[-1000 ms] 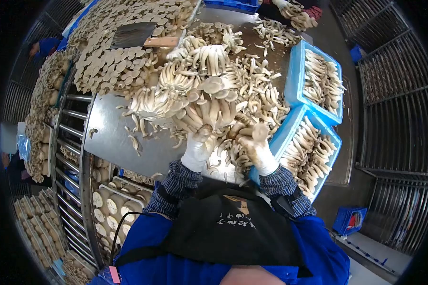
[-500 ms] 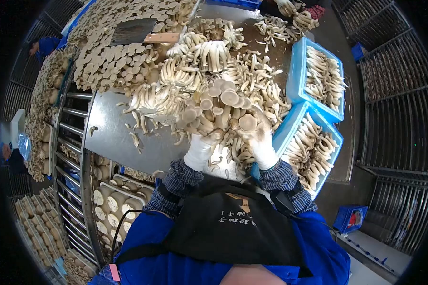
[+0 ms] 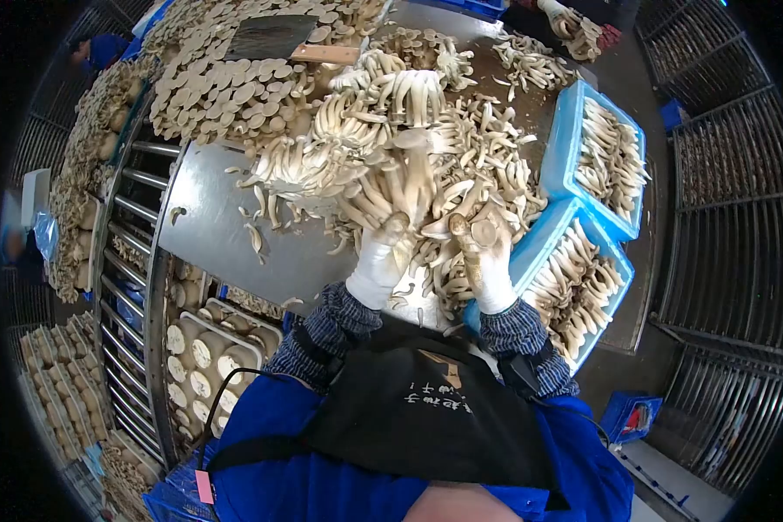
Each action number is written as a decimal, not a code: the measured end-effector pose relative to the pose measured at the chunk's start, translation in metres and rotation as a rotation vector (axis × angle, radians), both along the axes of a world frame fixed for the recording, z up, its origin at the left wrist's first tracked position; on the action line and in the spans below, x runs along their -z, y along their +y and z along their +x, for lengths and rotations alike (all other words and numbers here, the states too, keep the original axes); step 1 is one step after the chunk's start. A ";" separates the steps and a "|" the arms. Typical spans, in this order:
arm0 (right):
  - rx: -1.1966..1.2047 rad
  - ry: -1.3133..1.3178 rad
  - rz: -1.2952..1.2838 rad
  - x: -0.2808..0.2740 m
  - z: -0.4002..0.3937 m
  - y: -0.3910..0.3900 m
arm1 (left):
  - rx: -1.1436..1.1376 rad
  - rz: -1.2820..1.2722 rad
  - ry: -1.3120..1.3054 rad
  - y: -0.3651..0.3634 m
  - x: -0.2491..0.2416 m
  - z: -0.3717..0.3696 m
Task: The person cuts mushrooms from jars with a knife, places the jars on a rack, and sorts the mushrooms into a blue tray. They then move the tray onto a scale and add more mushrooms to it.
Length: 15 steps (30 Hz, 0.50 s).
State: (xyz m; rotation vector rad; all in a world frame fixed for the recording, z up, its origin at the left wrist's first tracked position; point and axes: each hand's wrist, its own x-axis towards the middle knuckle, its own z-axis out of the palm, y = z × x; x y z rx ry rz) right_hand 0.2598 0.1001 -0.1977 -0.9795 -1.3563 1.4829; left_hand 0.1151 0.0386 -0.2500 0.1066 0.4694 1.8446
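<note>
My left hand (image 3: 384, 259), in a stained white glove, is closed on a cluster of mushrooms (image 3: 416, 178) whose thick pale stems point away from me. My right hand (image 3: 489, 259), gloved the same way, is closed round a few mushrooms (image 3: 484, 233), one round cap showing near the thumb. A gap lies between the two hands. Beyond them spreads a heap of loose mushrooms (image 3: 478, 143) and cut clumps (image 3: 348, 126). Close to the right of my right hand stands a blue tub (image 3: 531, 248) holding mushrooms laid in rows.
A second blue tub (image 3: 574, 104) of mushrooms stands behind the first. A cleaver (image 3: 274, 37) with a wooden handle lies on the mushroom caps (image 3: 209, 91) at far left. A roller conveyor (image 3: 130, 252) runs along the left. Another person's gloved hand (image 3: 558, 10) shows at the top.
My hands have moved apart. The mushroom cluster has tipped in my left hand, so its stems show more than its caps, and a few mushrooms are now separate in my right hand. The view shifted slightly.
</note>
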 end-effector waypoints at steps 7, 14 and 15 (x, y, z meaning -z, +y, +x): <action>-0.067 -0.131 0.155 0.021 0.002 -0.008 | 0.198 -0.012 0.217 -0.004 0.001 0.000; -0.129 0.003 -0.083 -0.011 -0.002 0.006 | 0.089 -0.031 0.854 -0.001 0.057 -0.007; -0.126 0.002 -0.083 -0.006 -0.002 0.008 | 0.031 -0.033 1.172 -0.004 0.067 -0.005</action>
